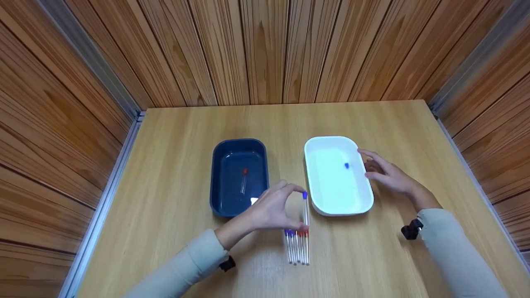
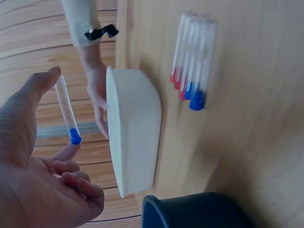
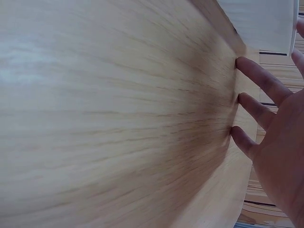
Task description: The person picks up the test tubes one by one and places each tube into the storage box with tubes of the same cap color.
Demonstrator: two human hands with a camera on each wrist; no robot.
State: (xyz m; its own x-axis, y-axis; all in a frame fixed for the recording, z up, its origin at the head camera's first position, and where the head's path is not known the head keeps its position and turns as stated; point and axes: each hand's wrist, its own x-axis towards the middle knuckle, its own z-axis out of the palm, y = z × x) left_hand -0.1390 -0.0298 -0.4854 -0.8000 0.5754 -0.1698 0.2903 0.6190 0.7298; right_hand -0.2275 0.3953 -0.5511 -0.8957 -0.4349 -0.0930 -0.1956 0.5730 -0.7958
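Observation:
A clear test tube with a blue cap is pinched lengthwise in my left hand, thumb on the bottom and index finger on the cap. This tube is held over several more tubes, red-capped and blue-capped, lying side by side on the table. My right hand is at the right side of the white tray, fingers spread, fingertips right at the rim. Inside that tray a blue cap shows; any clear tube below it blends into the white. In the dark blue tray lies a red-capped tube.
The wooden table has wood-panelled walls at the back and both sides, with metal rails along the side edges. Both trays stand side by side near the middle. A small black device sits on the right wrist.

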